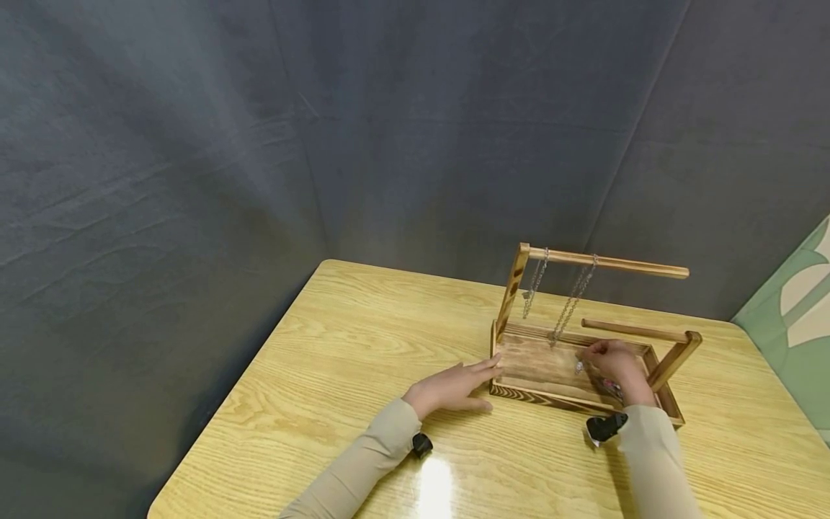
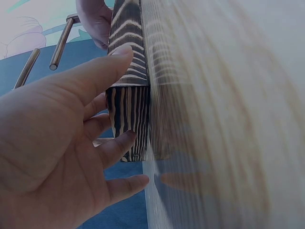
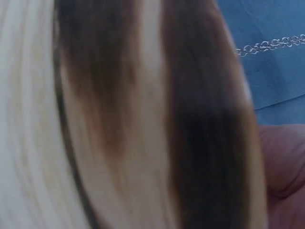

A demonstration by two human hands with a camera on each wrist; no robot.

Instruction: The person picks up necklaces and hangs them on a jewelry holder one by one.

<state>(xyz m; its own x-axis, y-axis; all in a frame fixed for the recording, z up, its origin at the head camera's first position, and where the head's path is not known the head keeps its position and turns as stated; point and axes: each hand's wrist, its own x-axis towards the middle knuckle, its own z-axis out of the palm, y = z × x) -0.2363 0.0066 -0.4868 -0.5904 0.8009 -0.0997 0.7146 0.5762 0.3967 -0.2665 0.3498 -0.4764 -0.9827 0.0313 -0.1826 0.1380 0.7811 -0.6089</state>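
Observation:
A wooden jewelry stand (image 1: 551, 394) has a shallow tray base and two arms with bars. My left hand (image 1: 450, 388) rests against the tray's left end with its fingers spread. In the left wrist view, its thumb lies on the striped front corner and the fingertips touch the end wall (image 2: 126, 107). Inside the tray, my right hand (image 1: 616, 362) pinches a small shiny piece of jewelry (image 1: 579, 367), whose exact kind is too small to tell. Under that hand lie small colorful pieces (image 1: 612, 388), partly hidden. The right wrist view is mostly filled by the blurred tray wall (image 3: 152, 119).
Two silver chains, one short (image 1: 535, 285) and one longer (image 1: 573, 303), hang from the tall upper bar (image 1: 609, 263). A lower bar (image 1: 632, 330) juts leftward from the right post. The yellow wood-grain table (image 1: 363, 339) ends at a dark grey curtain (image 1: 415, 144).

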